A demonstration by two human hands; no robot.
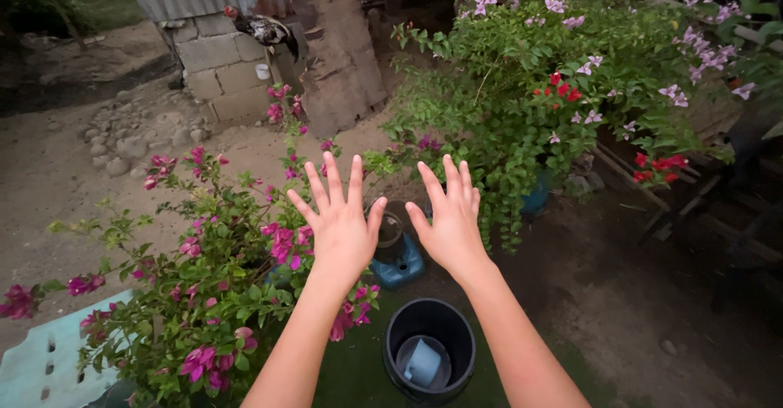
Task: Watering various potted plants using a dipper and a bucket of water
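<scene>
Both my hands are raised in front of me, backs toward the camera, fingers spread. My left hand [341,222] hovers over the edge of a bush with magenta flowers [208,286] and holds nothing. My right hand [450,216] is beside it, a hand's width apart, also empty. Below and between my forearms stands a black bucket [430,348] with a pale blue cup lying inside. Just beyond my palms sits a blue container with a dark round opening [397,257], partly hidden by my hands.
A large green shrub with lilac and red flowers [563,73] fills the upper right. A chicken [265,28] perches on a concrete block wall [218,69] at the back. A pale turquoise slotted panel [41,359] lies lower left. Bare dirt ground lies at the left and right.
</scene>
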